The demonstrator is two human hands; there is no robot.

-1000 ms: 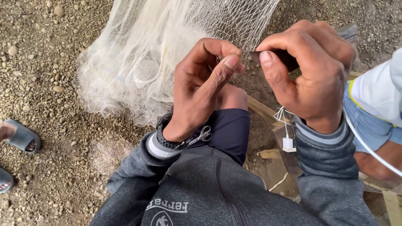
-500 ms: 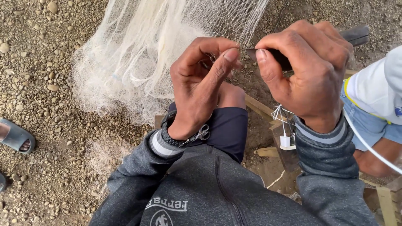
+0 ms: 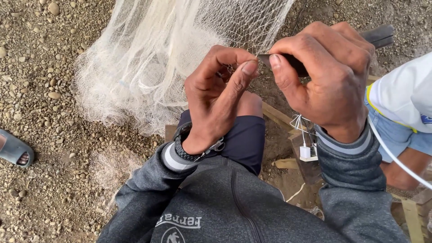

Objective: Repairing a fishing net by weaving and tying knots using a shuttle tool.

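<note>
Pinching a strand of the white net (image 3: 180, 58) between thumb and forefinger, the left hand (image 3: 216, 96) keeps the mesh taut above the knee. A dark tool (image 3: 315, 51) is clamped in the right hand (image 3: 328, 76), tip at the pinch; the net's bulk is heaped on the gravel (image 3: 45, 135).

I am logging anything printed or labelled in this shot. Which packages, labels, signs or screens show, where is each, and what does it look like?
No packages, signs or screens show.
Printed lettering and crest: chest of the grey hooded top, bottom centre; white on dark grey, seen upside down.
Small tag: hangs on thin white thread below the right hand; white, squarish.
Blue patch: right edge, on a neighbour's white shirt; partly cut off.
</note>
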